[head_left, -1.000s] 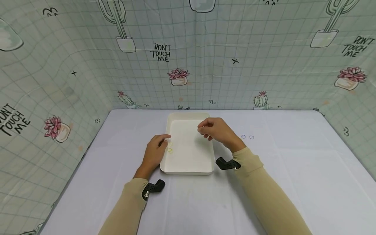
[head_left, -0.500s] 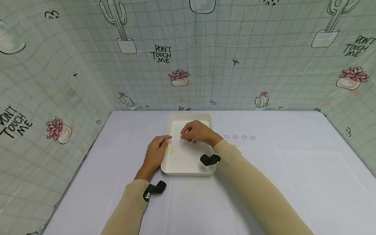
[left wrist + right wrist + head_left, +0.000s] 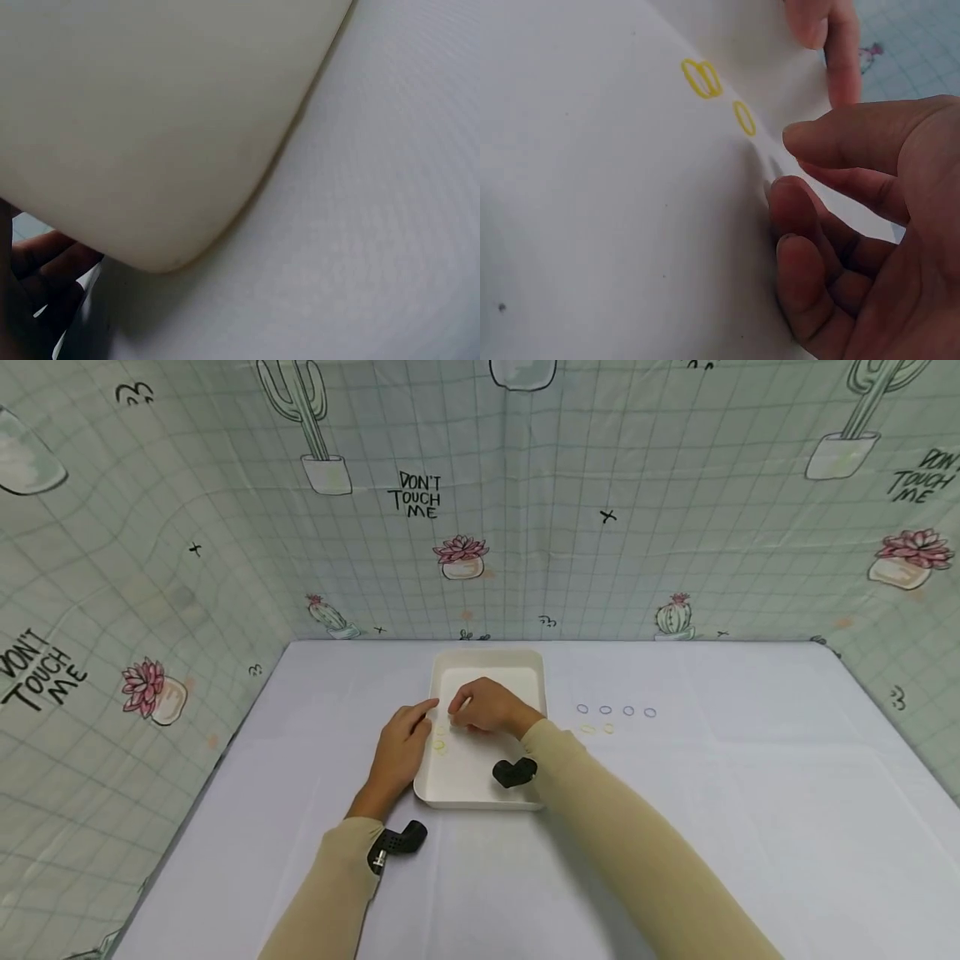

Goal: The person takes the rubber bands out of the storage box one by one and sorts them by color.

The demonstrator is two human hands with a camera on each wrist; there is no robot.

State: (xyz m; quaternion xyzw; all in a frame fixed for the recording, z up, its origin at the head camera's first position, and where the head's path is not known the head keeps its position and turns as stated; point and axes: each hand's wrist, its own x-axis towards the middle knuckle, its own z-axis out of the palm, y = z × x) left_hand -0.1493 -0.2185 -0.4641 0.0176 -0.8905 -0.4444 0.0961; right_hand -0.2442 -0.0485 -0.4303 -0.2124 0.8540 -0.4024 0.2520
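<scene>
A white rectangular tray (image 3: 480, 777) lies on the table. My left hand (image 3: 397, 747) holds its left side, with thumb and forefinger at the rim and other fingers (image 3: 52, 262) outside the wall in the left wrist view. My right hand (image 3: 487, 706) is inside the tray near that left wall, fingers loosely bent. In the right wrist view, nothing shows between the right thumb (image 3: 840, 139) and the fingers. Several thin yellow rings (image 3: 744, 118) lie along the tray's left wall, a pair of them overlapping.
On the table right of the tray, several blue rings (image 3: 605, 710) form a row. Two yellow rings (image 3: 608, 728) lie just in front of that row. A patterned cloth backdrop (image 3: 570, 568) stands behind the table and along both sides.
My right hand has moved left and slightly toward me, from the tray's right side to near its left wall. This uncovers more blue rings and two yellow ones. The left hand keeps its place.
</scene>
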